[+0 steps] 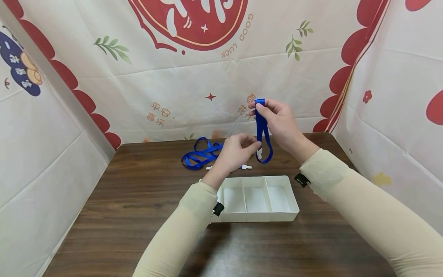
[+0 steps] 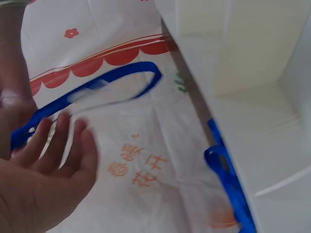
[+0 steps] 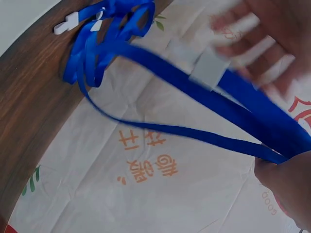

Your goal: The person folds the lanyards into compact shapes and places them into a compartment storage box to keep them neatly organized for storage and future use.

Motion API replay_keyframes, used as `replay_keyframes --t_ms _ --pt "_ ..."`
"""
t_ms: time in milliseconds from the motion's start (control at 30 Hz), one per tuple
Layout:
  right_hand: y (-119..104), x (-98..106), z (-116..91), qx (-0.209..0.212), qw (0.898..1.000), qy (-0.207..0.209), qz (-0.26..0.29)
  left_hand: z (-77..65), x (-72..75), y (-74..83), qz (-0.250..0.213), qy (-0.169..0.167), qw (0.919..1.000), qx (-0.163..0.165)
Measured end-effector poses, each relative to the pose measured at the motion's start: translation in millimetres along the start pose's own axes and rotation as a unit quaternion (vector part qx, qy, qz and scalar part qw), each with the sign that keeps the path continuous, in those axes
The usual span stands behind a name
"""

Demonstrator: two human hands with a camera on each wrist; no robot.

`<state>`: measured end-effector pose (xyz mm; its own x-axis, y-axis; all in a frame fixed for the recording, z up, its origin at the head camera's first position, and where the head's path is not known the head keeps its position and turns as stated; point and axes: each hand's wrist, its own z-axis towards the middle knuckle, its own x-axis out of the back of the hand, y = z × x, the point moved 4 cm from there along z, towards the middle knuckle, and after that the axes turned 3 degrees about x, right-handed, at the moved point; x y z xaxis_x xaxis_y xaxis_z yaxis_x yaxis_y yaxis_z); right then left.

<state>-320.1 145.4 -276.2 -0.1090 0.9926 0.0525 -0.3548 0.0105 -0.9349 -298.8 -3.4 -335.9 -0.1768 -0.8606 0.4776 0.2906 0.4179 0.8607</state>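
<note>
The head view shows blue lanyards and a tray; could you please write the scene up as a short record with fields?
Held lanyard: blue, looped, hanging from the right hand, pinched near its top
Left hand: beside the lanyard's white clip; contact unclear
Lanyard heap: blue, on the table, beyond the tray
Tray: off-white, divided into compartments, partly hidden

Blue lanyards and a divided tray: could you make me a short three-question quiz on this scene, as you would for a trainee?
1. Which hand holds up a blue lanyard: A) left, B) right?
2. True or false: the divided tray stands on the wooden table.
3. In the head view, where does the heap of blue lanyard straps lie?

Key:
1. B, the right hand.
2. True.
3. On the table, beyond the tray.
</note>
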Motion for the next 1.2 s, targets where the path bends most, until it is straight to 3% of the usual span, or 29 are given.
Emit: replay_keyframes --t_ms 67,133,200,300,533,800,900,1033,1133,1200 --pt "2 -2 -2 -0.005 1.0 -0.004 -0.013 0.5 7.6 8.3 -0.024 0.062 0.9968 -0.045" --pt "4 -4 -3 -0.011 1.0 -0.006 -0.02 0.1 15.4 18.0 -0.039 0.122 0.9876 -0.09" --pt "6 -6 -4 -0.016 1.0 -0.008 -0.022 0.1 20.7 26.3 -0.041 0.158 0.9789 -0.123" --pt "6 -9 -6 -0.016 1.0 -0.014 -0.015 0.2 23.7 34.8 -0.027 0.161 0.9773 -0.135" --pt "7 -13 -11 -0.041 0.998 -0.047 0.001 -0.8 23.6 35.3 -0.009 0.143 0.9826 -0.118" --pt "7 -17 -11 -0.054 0.996 -0.07 -0.001 -0.6 23.8 40.6 0.064 0.156 0.9726 -0.16" --pt "6 -17 -10 -0.051 0.996 -0.07 -0.013 1.0 25.5 39.5 0.047 0.156 0.9759 -0.145" --pt "5 -17 -11 -0.053 0.996 -0.062 -0.02 3.8 25.2 29.6 -0.059 0.144 0.9846 -0.08" --pt "3 -17 -11 -0.059 0.996 -0.059 -0.015 5.4 19.6 19.1 -0.138 0.115 0.9834 -0.03" --pt "2 -18 -11 -0.06 0.996 -0.058 0.002 7.1 14.1 12.7 -0.179 0.084 0.9802 -0.013"
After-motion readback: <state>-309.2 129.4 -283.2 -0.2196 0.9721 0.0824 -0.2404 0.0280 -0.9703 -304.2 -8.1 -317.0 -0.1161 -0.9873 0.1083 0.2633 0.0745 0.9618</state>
